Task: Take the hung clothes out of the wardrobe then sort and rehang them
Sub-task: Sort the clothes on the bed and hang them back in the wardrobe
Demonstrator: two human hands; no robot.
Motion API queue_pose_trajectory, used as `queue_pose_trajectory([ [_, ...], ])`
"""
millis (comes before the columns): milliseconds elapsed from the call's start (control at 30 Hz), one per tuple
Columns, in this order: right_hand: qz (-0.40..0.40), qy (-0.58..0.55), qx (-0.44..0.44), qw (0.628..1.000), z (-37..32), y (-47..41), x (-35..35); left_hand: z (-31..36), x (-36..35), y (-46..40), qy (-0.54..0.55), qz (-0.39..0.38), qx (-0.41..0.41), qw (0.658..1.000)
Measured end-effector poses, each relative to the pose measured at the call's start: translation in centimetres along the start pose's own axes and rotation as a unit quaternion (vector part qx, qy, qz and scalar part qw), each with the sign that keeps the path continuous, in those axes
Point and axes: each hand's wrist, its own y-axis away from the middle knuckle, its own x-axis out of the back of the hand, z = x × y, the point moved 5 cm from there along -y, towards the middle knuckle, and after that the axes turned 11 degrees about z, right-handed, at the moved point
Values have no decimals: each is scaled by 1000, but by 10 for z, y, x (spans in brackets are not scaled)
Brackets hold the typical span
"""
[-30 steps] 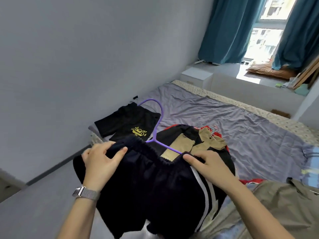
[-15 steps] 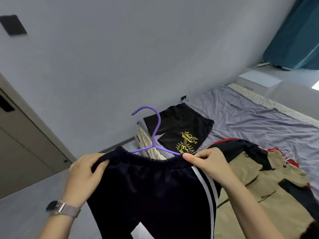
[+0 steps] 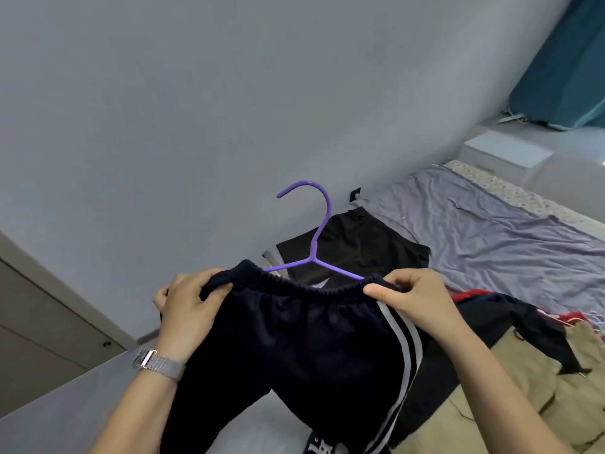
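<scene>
Bare forearms, with a silver mesh watch band (image 3: pixel 162 365) on the left wrist.

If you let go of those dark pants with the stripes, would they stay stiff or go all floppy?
Probably floppy: the dark pants sag in soft folds below both hands. The left hand and right hand hold the gathered waistband, so it likely stretches. The purple hanger looks rigid and keeps its shape.
</scene>
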Motion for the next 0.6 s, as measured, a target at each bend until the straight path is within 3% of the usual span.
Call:
queue_pose_trajectory([
  [367,23,112,36,993,13,-145,-13,5,-100,-167,14,-17,-43,999],
  [600,179,143,23,973,18,-223,20,56,-183,-270,66,-72,-94,991],
])
